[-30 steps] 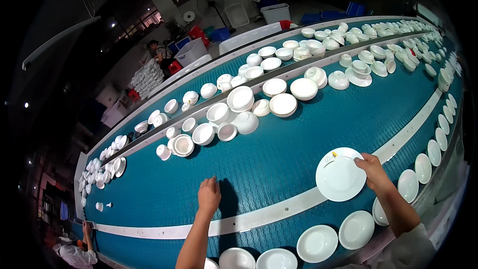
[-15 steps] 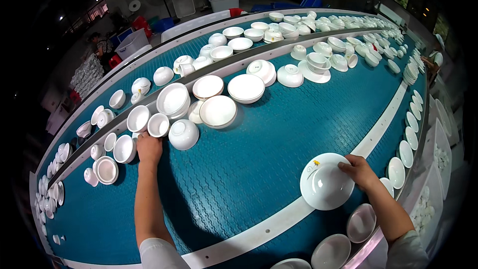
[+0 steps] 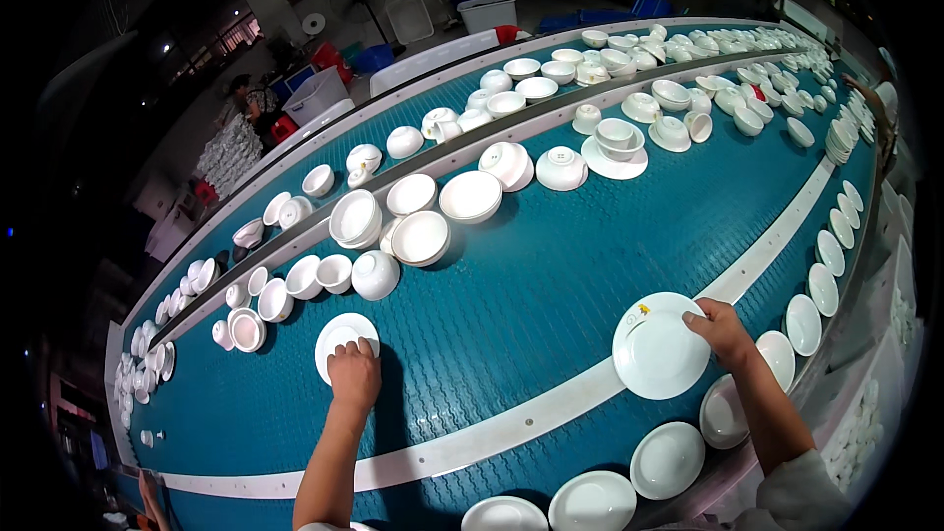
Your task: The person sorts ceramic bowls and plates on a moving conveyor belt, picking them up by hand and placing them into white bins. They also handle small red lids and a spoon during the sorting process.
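Note:
My left hand [image 3: 354, 376] is over the blue belt [image 3: 472, 374], its fingers closed on the near edge of a round white plate [image 3: 344, 326]. The fingertips are partly hidden from above. At the right, my right hand [image 3: 726, 334] pinches the rim of another white plate [image 3: 661, 354], which has a small yellow and grey motif near its upper edge. That plate is held over the pale divider strip. Just beyond my left hand, several white bowls [image 3: 376, 275] stand along the middle rail, some upside down.
Along the near lane runs a row of white oval dishes [image 3: 667, 460]. Bowls and plates [image 3: 618, 162] crowd the belt farther off. A metal rail [image 3: 413, 162] divides the lanes. A co-worker's hand [image 3: 152, 500] shows at lower left; other people [image 3: 880, 108] stand farther away.
My left hand has come back from beside the bowls toward me, bringing a white plate with it. My right hand still grips its plate, now tilted a little differently. The whole view has shifted.

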### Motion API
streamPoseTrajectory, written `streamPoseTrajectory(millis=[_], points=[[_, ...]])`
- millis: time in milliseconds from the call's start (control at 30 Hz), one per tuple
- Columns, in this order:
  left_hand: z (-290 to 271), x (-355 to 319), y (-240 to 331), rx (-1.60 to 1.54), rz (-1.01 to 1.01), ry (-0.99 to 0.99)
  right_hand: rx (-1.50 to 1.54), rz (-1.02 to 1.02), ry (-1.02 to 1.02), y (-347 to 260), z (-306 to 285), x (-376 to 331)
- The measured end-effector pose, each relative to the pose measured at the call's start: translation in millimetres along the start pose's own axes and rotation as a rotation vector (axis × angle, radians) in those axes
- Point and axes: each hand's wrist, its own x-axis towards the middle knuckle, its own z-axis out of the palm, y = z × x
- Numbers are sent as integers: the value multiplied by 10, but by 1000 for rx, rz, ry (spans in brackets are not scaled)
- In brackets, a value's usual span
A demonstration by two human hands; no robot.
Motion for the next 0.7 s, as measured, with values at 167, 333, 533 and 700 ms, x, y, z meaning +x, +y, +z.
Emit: streamPoseTrajectory(millis=[167,333,533,700], points=[[111,-93,-61,78,-192,-130,-176,40,-11,-144,-304,258],[-770,-114,-4,-209,-292,336,175,85,41,20,-471,375],[-938,196,1493,-1509,-411,12,552,38,-92,-506,272,322],[-1526,408,2432,-2074,-421,-50,558,26,-138,-619,391,368]])
